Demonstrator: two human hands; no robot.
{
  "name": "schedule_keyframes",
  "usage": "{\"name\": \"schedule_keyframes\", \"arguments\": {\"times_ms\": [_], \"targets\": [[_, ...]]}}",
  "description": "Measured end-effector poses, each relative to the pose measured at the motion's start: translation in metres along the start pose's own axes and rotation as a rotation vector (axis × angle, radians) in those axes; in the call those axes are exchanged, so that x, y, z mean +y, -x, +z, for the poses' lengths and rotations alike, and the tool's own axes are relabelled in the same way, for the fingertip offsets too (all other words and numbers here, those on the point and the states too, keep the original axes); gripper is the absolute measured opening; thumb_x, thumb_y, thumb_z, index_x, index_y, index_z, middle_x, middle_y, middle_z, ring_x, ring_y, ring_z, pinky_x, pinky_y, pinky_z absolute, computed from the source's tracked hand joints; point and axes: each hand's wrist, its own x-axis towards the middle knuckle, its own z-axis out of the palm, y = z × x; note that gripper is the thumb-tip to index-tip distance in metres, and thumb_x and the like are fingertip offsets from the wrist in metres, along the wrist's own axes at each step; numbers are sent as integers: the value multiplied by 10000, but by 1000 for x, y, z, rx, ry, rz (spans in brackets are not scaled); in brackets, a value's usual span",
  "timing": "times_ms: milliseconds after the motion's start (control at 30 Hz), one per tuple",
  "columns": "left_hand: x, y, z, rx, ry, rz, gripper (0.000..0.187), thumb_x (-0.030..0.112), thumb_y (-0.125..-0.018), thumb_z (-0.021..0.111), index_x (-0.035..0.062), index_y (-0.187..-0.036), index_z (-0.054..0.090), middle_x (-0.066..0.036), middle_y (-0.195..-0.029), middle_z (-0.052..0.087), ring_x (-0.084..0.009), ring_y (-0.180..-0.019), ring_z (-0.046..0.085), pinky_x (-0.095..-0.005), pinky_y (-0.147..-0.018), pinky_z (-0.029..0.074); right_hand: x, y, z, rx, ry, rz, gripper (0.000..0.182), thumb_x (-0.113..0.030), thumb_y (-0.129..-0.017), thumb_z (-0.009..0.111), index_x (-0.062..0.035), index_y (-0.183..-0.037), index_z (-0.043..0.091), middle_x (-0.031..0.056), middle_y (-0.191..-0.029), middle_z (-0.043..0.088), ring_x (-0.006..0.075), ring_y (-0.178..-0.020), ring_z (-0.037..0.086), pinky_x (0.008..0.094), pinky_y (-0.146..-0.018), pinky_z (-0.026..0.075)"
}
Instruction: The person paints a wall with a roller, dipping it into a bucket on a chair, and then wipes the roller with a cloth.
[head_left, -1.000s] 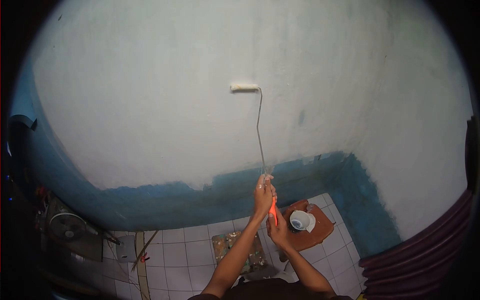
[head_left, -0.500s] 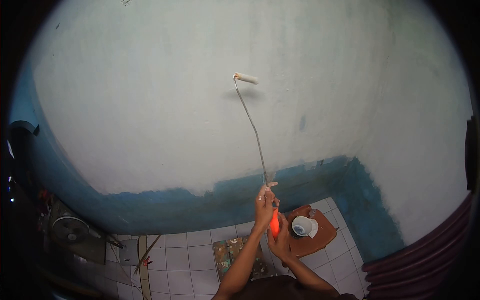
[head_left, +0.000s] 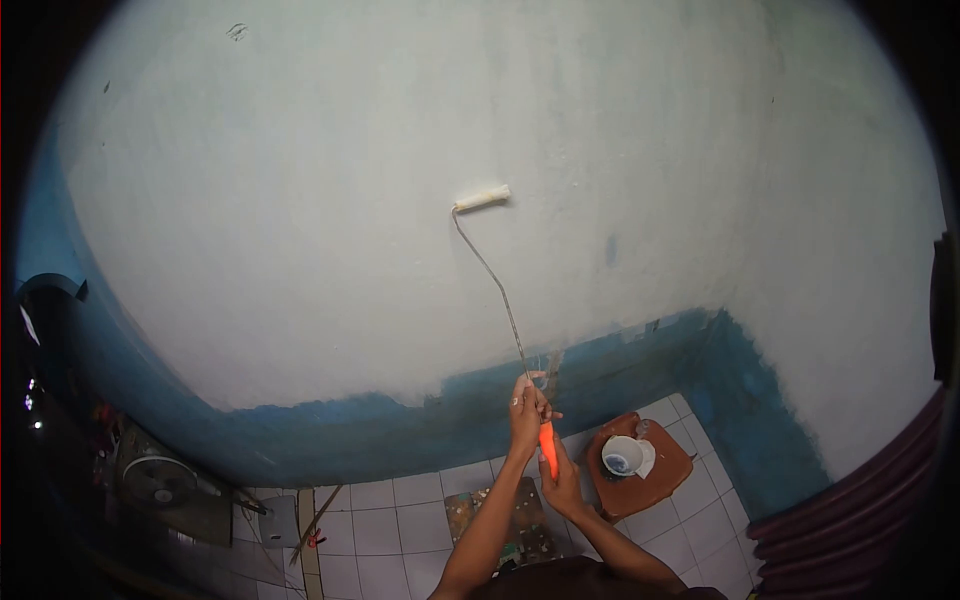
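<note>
A long-handled paint roller has its pale sleeve up against the white part of the wall. Its bent metal rod runs down to an orange handle. My left hand is closed around the rod just above the handle, with a whitish spot on one finger. Lower down, my right hand wraps the orange grip. Below the white area, the wall shows a blue band with an uneven border.
A brown stool or chair holds a white tub at right. A paint-spattered board lies on the tiled floor. A fan stands at lower left, and a purple curtain hangs at lower right.
The roller head has come lower on the wall and slightly left, and its sleeve now tilts the other way. It now looks closer to the wall. Both hands keep their hold.
</note>
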Motion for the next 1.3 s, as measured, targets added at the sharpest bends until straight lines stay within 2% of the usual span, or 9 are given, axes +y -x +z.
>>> {"name": "schedule_keyframes", "arguments": {"times_ms": [367,533,600,700,800,833,900,1067,1300], "targets": [[17,-17,-12,-16,-127,68,376,399,-1118,347,79,-1170,536,42,-590,297,-61,-471,320,-261,-471,425,-11,-18,11,10,-15,-9,505,-153,-1012,558,109,-1427,439,356,-1139,651,426,-993,711,429,-818,545],[93,-39,8,-22,-218,128,379,409,-1116,345,77,-1138,528,48,-574,291,-59,-468,311,-258,-463,416,-63,-66,14,0,-109,18,513,-173,-1018,557,80,-1446,431,319,-996,676,421,-906,722,421,-764,536],[120,-46,15,-68,-258,170,369,404,-1117,343,83,-1123,525,49,-568,291,-55,-469,313,-257,-456,412,-82,-81,17,5,-119,55,497,-192,-1035,542,50,-1457,439,268,-989,678,284,-821,703,389,-751,517],[130,-50,15,-81,-254,180,337,382,-1119,343,99,-1125,526,58,-573,266,-49,-468,289,-244,-463,404,-96,-85,23,57,-141,23,501,-216,-1044,532,46,-1460,437,257,-944,669,278,-800,694,395,-754,513],[112,-43,3,-53,-297,154,349,403,-1115,352,101,-1117,527,55,-573,272,-53,-467,294,-244,-464,406,-79,-70,35,75,-125,24,504,-222,-1039,533,39,-1458,433,305,-1011,672,411,-884,712,428,-774,527],[102,-39,-2,-53,-297,151,349,403,-1115,352,101,-1117,527,55,-573,272,-53,-467,294,-244,-464,406,-73,-62,37,75,-124,27,504,-222,-1039,533,39,-1458,433,305,-1011,672,411,-884,712,428,-774,527],[76,-28,-14,-26,-311,96,376,438,-1110,356,105,-1111,529,49,-573,279,-56,-467,302,-249,-464,409,-60,-41,40,25,-129,128,520,-233,-1044,531,45,-1470,423,251,-940,673,287,-818,703,397,-766,514],[7,-4,-41,-24,-242,55,358,405,-1114,361,81,-1109,514,30,-573,354,-66,-466,368,-257,-454,421,-8,8,42,13,-35,144,512,-234,-1045,525,44,-1463,428,256,-945,674,292,-822,707,398,-764,514],[40,-17,-9,-13,-263,99,321,358,-1119,344,79,-1091,500,14,-570,362,-85,-450,400,-282,-443,438,-46,-23,13,30,7,87,493,-238,-1053,516,6,-1473,433,216,-945,685,266,-799,697,390,-770,520]]}}
